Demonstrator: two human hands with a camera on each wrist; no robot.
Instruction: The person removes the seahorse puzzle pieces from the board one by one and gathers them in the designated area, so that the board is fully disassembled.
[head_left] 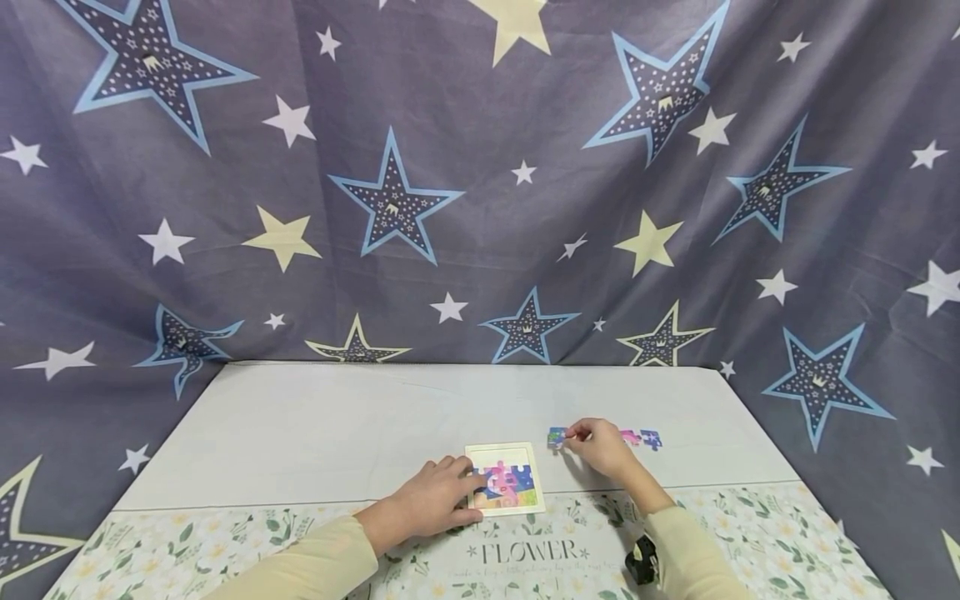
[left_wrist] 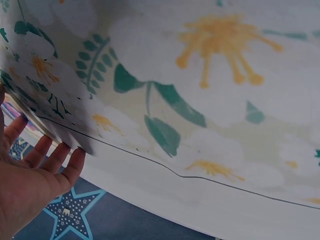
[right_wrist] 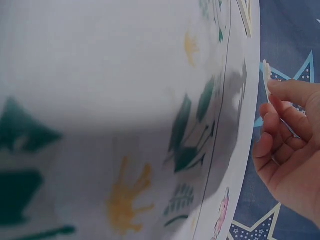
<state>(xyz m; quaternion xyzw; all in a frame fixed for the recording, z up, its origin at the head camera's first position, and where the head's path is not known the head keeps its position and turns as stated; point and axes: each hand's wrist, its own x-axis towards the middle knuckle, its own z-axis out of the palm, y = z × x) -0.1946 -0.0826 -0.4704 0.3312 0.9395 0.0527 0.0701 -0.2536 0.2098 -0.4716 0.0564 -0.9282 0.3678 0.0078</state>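
Room behind puzzle frame [head_left: 537, 479], curtain [head_left: 480, 208] beyond

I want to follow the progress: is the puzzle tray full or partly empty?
Partly empty: in the head view, the puzzle tray holds pieces in its lower part, but its upper part looks bare.

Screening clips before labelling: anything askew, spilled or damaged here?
Nothing stands out. The puzzle tray lies flat, upper part unfilled; the right hand pinches a puzzle piece near loose pieces, so the gap looks ordinary.
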